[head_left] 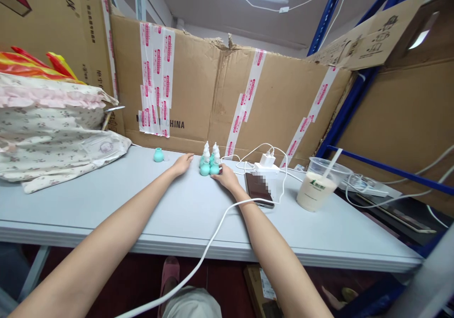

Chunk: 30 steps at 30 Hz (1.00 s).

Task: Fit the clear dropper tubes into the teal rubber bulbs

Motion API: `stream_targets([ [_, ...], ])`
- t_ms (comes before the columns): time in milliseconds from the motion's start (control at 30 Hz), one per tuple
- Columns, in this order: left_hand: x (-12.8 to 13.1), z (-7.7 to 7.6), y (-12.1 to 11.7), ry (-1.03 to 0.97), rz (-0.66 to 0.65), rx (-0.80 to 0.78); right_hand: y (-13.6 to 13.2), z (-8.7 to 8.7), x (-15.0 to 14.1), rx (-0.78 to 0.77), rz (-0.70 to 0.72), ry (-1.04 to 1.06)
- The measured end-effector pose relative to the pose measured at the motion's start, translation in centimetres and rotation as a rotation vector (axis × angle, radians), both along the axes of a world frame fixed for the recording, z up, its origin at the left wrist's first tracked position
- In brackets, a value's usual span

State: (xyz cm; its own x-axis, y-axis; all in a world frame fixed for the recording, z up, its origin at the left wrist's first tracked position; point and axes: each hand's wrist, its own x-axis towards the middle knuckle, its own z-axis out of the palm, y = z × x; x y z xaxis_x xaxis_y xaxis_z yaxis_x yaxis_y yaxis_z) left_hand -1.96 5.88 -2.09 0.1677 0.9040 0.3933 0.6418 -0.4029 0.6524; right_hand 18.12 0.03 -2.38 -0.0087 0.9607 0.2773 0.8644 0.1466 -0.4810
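Note:
Several small teal bottles with white pointed tops stand upright in a tight cluster near the back of the table. My right hand is at the cluster's right side, its thumb and fingers closed about the base of the front right bottle. To the left of the cluster, my left hand rests low over the table with fingers stretched out and nothing in it. A round teal pot-shaped piece with an open neck stands apart, farther left.
A phone lies right of my right hand. A white charger stands behind it, and a white cable crosses my right forearm. A drink cup with a straw stands at right. Floral cloth covers the left end; cardboard walls the back.

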Motion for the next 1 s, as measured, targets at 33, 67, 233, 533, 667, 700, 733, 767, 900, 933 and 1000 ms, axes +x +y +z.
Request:
stream_targets([
  [33, -0.1, -0.2, 0.2, 0.031, 0.072, 0.015, 0.0, 0.0, 0.0, -0.004, -0.001, -0.005],
  [67, -0.1, -0.4, 0.3, 0.068, 0.115, 0.018, 0.1, 0.0, 0.0, -0.007, 0.000, -0.009],
  [233, 0.6, -1.0, 0.9, 0.129, -0.004, 0.052, 0.0, 0.3, -0.1, -0.010, -0.002, -0.017],
  [533, 1.1, -1.4, 1.4, 0.164, 0.003, 0.073, -0.2, 0.5, -0.3, -0.019, -0.021, -0.038],
  [667, 1.3, -1.4, 1.4, 0.165, 0.011, 0.093, -0.2, 0.3, -0.2, -0.010, -0.020, -0.027],
  [700, 1.3, -1.4, 1.4, 0.165, 0.014, 0.095, -0.2, 0.3, -0.2, -0.006, -0.021, -0.027],
  [733, 1.4, -1.4, 1.4, 0.165, 0.018, 0.098, -0.2, 0.3, -0.2, -0.002, -0.021, -0.028],
  [767, 1.4, -1.4, 1.3, 0.166, 0.023, 0.101, -0.3, 0.3, -0.3, 0.001, -0.022, -0.030],
  [900, 1.7, -1.3, 1.0, 0.172, 0.030, 0.089, -0.4, 0.4, -0.3, 0.010, -0.017, -0.031],
  [933, 1.7, -1.3, 0.9, 0.176, 0.025, 0.078, -0.4, 0.4, -0.2, 0.012, -0.011, -0.026],
  [1000, 1.5, -1.1, 0.7, 0.201, 0.018, 0.062, -0.2, 0.3, -0.1, 0.011, 0.008, 0.000],
])
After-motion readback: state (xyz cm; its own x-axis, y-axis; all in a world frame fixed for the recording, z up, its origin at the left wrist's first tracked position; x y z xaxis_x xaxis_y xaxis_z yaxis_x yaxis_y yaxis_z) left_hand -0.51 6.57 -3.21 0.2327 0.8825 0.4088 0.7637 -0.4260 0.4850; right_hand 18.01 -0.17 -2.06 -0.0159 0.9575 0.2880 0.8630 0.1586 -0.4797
